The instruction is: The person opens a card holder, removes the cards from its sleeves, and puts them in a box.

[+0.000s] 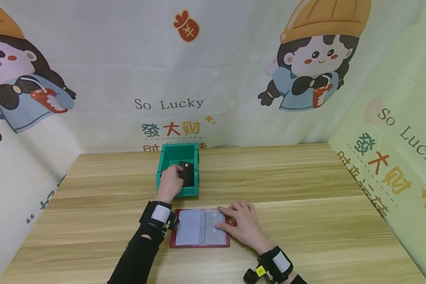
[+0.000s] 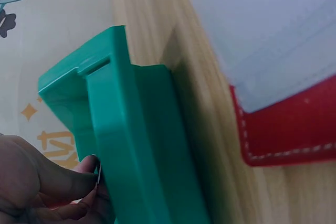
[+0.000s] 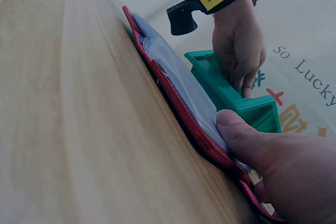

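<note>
A red card holder [image 1: 173, 241] lies spread on the table, its clear plastic sleeves [image 1: 189, 227] facing up. Just behind it stands a green plastic bin [image 1: 196, 157] with a black card [image 1: 188, 177] inside. My left hand [image 1: 170, 183] reaches over the bin's near left side and pinches the card; in the left wrist view the bin wall hides part of those fingers and most of the card. At the holder's right edge, my right hand [image 1: 246, 225] grips it, the thumb [image 3: 236, 129] pressing on the sleeves and the other fingers around the far right corner.
The wood-grain table [image 1: 291, 189] reaches back to a printed cloth backdrop [image 1: 234, 79], which also closes off both sides. Each wrist wears a black strap with a small camera, the right one [image 1: 251, 276] hanging low over the table.
</note>
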Demonstrator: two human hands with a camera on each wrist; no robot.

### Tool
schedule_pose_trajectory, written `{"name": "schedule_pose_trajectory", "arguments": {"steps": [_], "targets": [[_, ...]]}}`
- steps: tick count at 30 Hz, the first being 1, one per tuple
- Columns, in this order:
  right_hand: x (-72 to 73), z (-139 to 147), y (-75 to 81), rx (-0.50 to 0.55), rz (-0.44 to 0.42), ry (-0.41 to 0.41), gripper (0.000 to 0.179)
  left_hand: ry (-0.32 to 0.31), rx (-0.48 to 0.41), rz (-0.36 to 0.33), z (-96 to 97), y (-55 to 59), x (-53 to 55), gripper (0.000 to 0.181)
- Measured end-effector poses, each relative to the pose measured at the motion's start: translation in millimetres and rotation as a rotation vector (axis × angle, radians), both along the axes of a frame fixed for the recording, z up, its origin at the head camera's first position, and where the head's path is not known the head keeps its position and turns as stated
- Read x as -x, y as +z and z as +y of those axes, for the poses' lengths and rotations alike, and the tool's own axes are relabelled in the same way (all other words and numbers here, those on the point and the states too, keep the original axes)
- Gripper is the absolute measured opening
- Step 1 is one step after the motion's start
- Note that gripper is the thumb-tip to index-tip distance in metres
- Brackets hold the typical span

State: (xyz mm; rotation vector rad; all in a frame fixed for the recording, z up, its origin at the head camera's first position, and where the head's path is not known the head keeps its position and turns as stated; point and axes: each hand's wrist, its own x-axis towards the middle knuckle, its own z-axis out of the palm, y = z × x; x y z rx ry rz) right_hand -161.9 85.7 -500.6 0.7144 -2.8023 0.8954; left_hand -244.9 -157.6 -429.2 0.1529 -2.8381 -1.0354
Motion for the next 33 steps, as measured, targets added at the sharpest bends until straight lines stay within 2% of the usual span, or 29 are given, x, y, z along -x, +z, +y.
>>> {"name": "schedule_pose_trajectory", "arguments": {"steps": [12, 18, 26, 30, 33], "targets": [[-0.9, -1, 0.4, -0.003, 0.006, 0.004, 0.048, -0.001, 0.055, -0.055, 9.8, -8.6, -1.0, 0.036], [0.2, 0, 0.2, 0.003, 0.005, 0.002, 0.048, -0.006, 0.167, -0.06, 12.7, -11.3, -3.8, 0.037], [0.2, 0, 0.2, 0.014, 0.001, 0.001, 0.048, -0.005, 0.35, 0.002, 16.4, -12.9, -8.5, 0.033], [0.0, -1, 0.7, 0.016, 0.003, 0.0, 0.047, -0.002, 0.387, -0.015, 17.4, -12.3, -10.0, 0.032], [-0.3, -1, 1.1, 0.013, 0.002, 0.001, 0.048, -0.004, 0.382, -0.04, 17.7, -12.7, -10.6, 0.032]]}}
